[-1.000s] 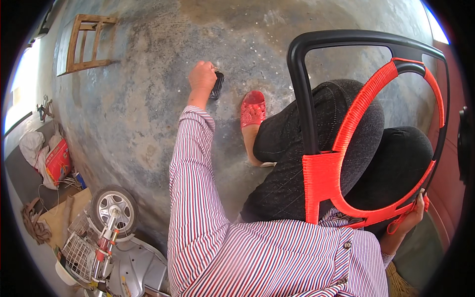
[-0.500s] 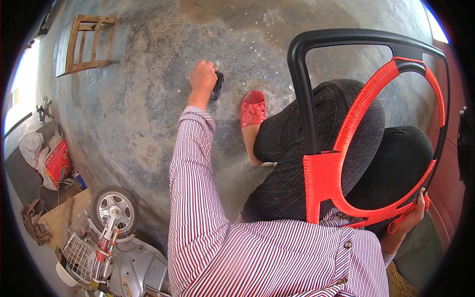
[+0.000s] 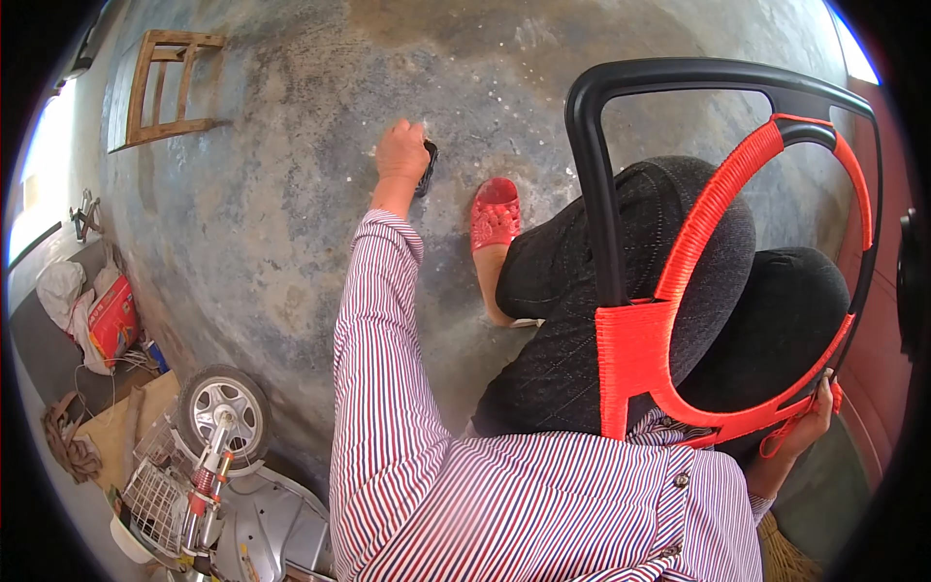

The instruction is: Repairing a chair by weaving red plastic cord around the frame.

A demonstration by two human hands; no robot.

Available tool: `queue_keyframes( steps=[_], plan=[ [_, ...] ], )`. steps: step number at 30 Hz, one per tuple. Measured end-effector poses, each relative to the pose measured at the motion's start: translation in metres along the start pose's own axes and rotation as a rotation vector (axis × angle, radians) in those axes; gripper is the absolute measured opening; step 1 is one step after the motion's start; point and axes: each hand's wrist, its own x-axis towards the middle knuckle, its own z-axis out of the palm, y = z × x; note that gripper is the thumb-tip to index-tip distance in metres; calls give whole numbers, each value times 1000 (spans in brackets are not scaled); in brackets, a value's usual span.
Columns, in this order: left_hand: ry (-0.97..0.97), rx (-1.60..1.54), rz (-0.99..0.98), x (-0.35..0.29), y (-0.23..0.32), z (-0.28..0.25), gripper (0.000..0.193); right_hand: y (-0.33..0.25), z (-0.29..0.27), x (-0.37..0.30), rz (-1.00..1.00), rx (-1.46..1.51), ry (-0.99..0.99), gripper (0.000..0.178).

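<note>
Across my knees leans a black frame [image 3: 590, 155] like a chair back, with a round inner ring [image 3: 713, 209] and a lower piece wrapped tightly in red cord. At its lower right edge my right hand [image 3: 813, 424] is closed on the frame, beside loose loops of red cord [image 3: 776, 442]. My left arm reaches forward over the floor. My left hand [image 3: 400, 152] is closed, fingers curled, right beside a small black object [image 3: 427, 169]; what sits between its fingers is hidden.
A red slipper [image 3: 496, 211] is on my foot. To the far left stands a wooden frame [image 3: 175, 87]. A silver motorbike [image 3: 257, 519] with a wire basket [image 3: 155, 500] is at the lower left, below a red bag [image 3: 113, 320]. A reddish panel [image 3: 878, 291] rises at right.
My left hand has shifted very slightly toward me beside the black object. The frame and my right hand look almost the same.
</note>
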Motion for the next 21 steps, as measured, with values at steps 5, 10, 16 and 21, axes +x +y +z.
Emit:
queue_keyframes(
  steps=[5, 10, 16, 21],
  plan=[
    [-28, -3, -29, -4, 2, -7, 7, 1, 7, 0, -8, 4, 25, 21],
    [-41, -35, -67, -6, 8, -9, 8, 1, 6, -1, -22, 8, 54, 22],
    [-22, -154, -166, -13, 6, -10, 8, 2, 1, 1, -27, -3, 64, 24],
    [47, -287, -259, -8, 3, -14, 9, 3, -2, 2, -25, 5, 29, 24]
  ],
)
